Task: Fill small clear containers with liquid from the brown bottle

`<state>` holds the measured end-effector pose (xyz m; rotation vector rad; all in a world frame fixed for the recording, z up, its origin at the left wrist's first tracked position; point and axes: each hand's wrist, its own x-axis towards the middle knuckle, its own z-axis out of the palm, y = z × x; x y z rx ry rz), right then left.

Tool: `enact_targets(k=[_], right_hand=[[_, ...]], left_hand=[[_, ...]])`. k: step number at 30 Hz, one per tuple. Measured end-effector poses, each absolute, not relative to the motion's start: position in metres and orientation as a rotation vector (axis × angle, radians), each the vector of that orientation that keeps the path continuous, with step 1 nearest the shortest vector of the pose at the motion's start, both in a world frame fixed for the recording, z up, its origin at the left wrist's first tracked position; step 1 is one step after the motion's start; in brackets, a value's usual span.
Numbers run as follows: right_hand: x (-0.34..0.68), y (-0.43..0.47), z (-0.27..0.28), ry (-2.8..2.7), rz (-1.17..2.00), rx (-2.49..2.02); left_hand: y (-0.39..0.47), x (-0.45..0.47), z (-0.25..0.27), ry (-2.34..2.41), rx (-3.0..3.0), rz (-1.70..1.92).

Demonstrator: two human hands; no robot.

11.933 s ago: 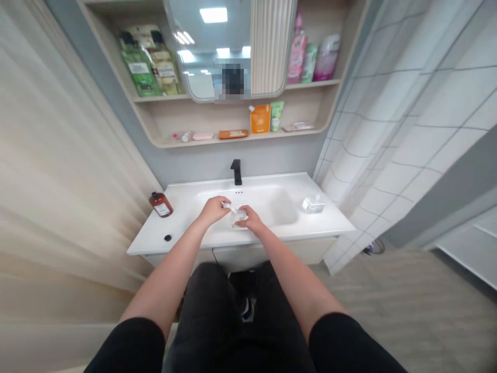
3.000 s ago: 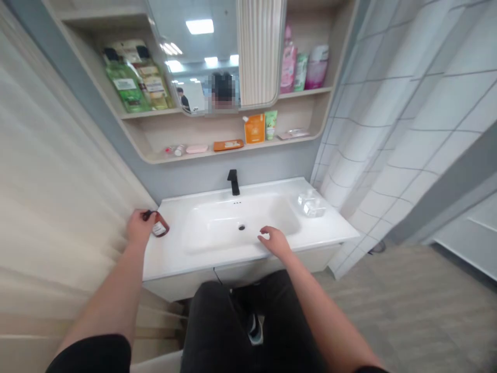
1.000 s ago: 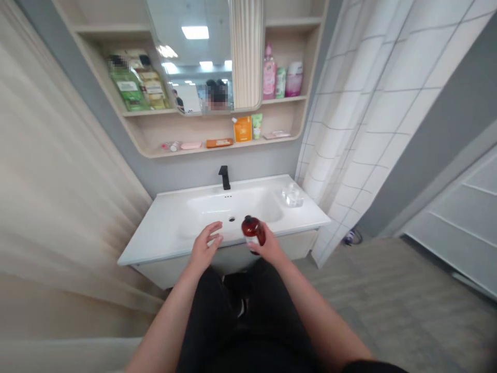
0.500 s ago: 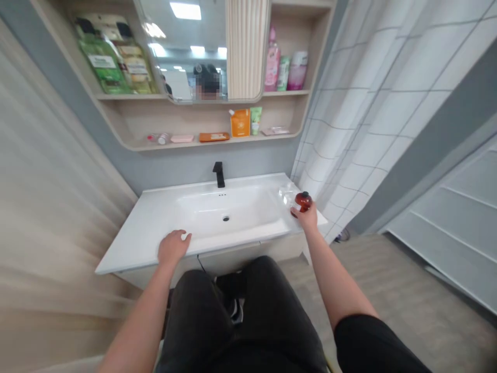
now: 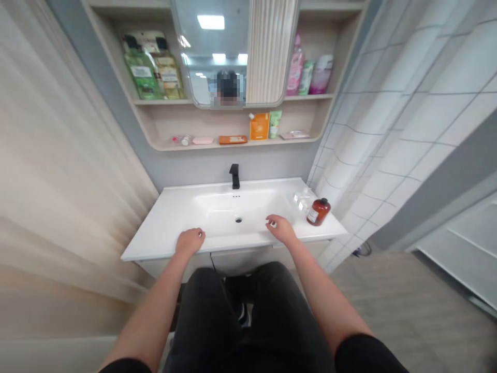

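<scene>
My left hand (image 5: pixel 190 242) rests at the front rim of the white sink (image 5: pixel 225 239), fingers loosely bent, with nothing seen in it. Over the right front part of the basin is my right hand (image 5: pixel 280 228); its thumb and fingers are apart and it holds nothing. To its right an amber bottle (image 5: pixel 319 212) with a black cap and a white label stands upright on the counter. Clear containers (image 5: pixel 303 199) sit just behind and left of that bottle, their shape hard to make out. A black faucet (image 5: pixel 235 176) rises behind the basin.
Above is a mirror cabinet (image 5: pixel 240 145) with shelves. It bears green and yellow bottles (image 5: pixel 143 75), pink bottles (image 5: pixel 296 67), an orange pouch (image 5: pixel 259 127) and a green tube (image 5: pixel 275 124). Curtains (image 5: pixel 368 129) hang on both sides.
My right hand has let go of the amber bottle and moved left over the basin. The bottle stands on the counter. My left hand stays at the rim, fingers more bent. The view has shifted.
</scene>
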<state>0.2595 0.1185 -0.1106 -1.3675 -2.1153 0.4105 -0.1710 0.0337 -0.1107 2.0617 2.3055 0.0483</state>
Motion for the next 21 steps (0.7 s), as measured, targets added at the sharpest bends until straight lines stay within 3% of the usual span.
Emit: enact_targets(k=[5, 10, 17, 21], right_hand=[[0.243, 0.119, -0.113, -2.249, 0.389, -1.635], [0.245, 0.114, -0.114, -2.177, 0.4, -1.538], [0.32, 0.104, -0.121, -1.087, -0.209, -1.528], [0.37, 0.113, -0.12, -0.945, -0.306, -1.615]], left_hand=[[0.031, -0.171, -0.112, 2.333, 2.025, 0.103], [0.031, -0.172, -0.114, 2.359, 1.981, 0.121], [0.033, -0.176, -0.119, 2.371, 1.951, 0.175], [0.035, -0.178, -0.121, 2.379, 1.935, 0.181]])
